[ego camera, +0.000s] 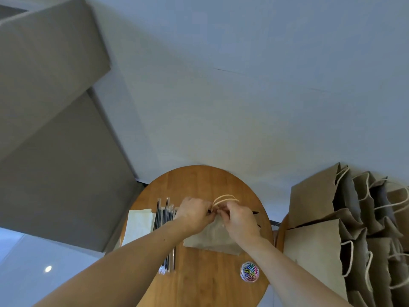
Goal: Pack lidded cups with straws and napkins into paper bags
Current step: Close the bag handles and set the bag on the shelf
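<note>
A brown paper bag (212, 238) stands on the round wooden table (199, 284), its twine handles (225, 198) sticking up beyond my fingers. My left hand (194, 214) and my right hand (238, 220) meet at the bag's top edge, fingers curled and pinching it together. Whatever is inside the bag is hidden. Wrapped black straws (164, 218) lie in a row to the left of the bag. A stack of white napkins (138, 224) lies left of the straws. No cup shows.
A clear tub of coloured paper clips (249, 271) sits near the table's front right. Several open brown paper bags (345, 229) with twine handles stand on a second surface to the right. A grey wall rises behind the table.
</note>
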The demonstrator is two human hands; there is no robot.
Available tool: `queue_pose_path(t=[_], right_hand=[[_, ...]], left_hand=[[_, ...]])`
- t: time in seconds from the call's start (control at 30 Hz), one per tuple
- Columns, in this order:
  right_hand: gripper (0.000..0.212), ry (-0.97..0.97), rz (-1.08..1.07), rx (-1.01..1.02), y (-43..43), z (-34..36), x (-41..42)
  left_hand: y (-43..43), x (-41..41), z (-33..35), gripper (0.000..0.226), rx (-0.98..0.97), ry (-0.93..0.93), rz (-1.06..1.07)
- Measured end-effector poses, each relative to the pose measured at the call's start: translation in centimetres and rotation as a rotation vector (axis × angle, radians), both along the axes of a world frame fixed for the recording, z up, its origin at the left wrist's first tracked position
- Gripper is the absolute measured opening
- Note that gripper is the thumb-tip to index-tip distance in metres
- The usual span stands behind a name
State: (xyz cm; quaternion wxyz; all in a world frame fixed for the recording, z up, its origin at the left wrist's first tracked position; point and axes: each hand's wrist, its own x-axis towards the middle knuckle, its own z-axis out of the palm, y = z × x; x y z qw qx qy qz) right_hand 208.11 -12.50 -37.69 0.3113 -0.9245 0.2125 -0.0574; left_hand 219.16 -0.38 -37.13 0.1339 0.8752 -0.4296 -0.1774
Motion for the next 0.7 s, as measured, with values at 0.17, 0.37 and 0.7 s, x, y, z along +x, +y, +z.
queue_pose_path(t=[0.17,0.37,0.7], right_hand=[[0.019,0.008,0.089,-0.082,-0.55,-0.26,-0.04],[0.027,0.122,0.114,-0.158,-0.94,-0.91,-0.34],[0.023,0.18,0.151,-0.279,-0.88,-0.54,0.57]], left_hand=[[-0.07,0.02,0.28,0.025,-0.036,0.032,-0.004],[-0.22,-0.14,0.34,0.025,-0.039,0.078,-0.002],[-0.08,-0.48,-0.12,0.026,-0.024,0.091,0.038]])
